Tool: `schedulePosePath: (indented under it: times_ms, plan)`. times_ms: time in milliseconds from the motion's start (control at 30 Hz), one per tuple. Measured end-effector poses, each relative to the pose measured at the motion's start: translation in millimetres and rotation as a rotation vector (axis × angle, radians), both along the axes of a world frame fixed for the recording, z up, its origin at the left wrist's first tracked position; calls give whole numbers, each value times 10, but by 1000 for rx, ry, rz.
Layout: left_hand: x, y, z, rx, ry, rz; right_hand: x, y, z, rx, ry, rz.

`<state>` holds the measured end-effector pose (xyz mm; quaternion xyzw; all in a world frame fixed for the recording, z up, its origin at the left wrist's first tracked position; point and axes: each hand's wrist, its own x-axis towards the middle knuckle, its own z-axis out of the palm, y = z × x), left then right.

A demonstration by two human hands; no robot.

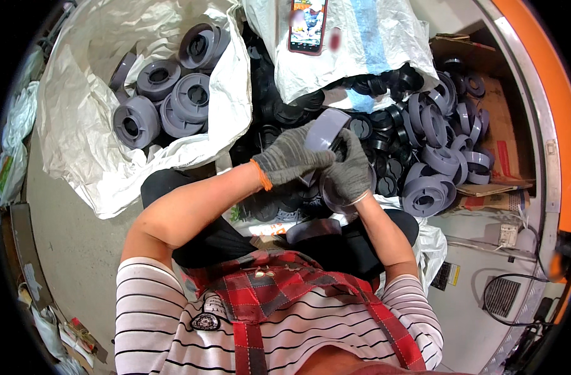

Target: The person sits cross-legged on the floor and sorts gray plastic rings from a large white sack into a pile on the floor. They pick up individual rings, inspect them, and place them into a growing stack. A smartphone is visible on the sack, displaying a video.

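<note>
Both my hands wear grey knit gloves and meet over my lap. My left hand [288, 159] grips the upper rim of a grey plastic spool [326, 128], its flat flange tilted toward me. My right hand [350, 172] closes around the lower part of the same spool, near its round flange [330, 201]. Beneath the hands lies a heap of small black round caps [385, 169]. The spool's middle is hidden by my fingers.
A white sack [79, 125] at the left holds several grey spools [173, 94]. More grey spools [441, 162] pile at the right on cardboard [504, 150]. A phone [307, 25] lies on another white sack [373, 44] at the top. Concrete floor lies to the left.
</note>
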<state>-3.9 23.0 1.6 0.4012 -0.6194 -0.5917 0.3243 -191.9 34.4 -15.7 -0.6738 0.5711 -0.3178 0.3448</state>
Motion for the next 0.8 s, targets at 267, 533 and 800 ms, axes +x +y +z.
schedulePosePath:
  times_ms: [267, 533, 800]
  plan:
    - [-52, 24, -32, -337, -2, 126, -116, -90, -132, 115, -361, 250]
    - [14, 37, -25, -364, -55, 103, 74, -40, 148, 134, -299, 214]
    - [338, -253, -39, -507, 1, 606, -273, -245, 247, 76, 689, 190]
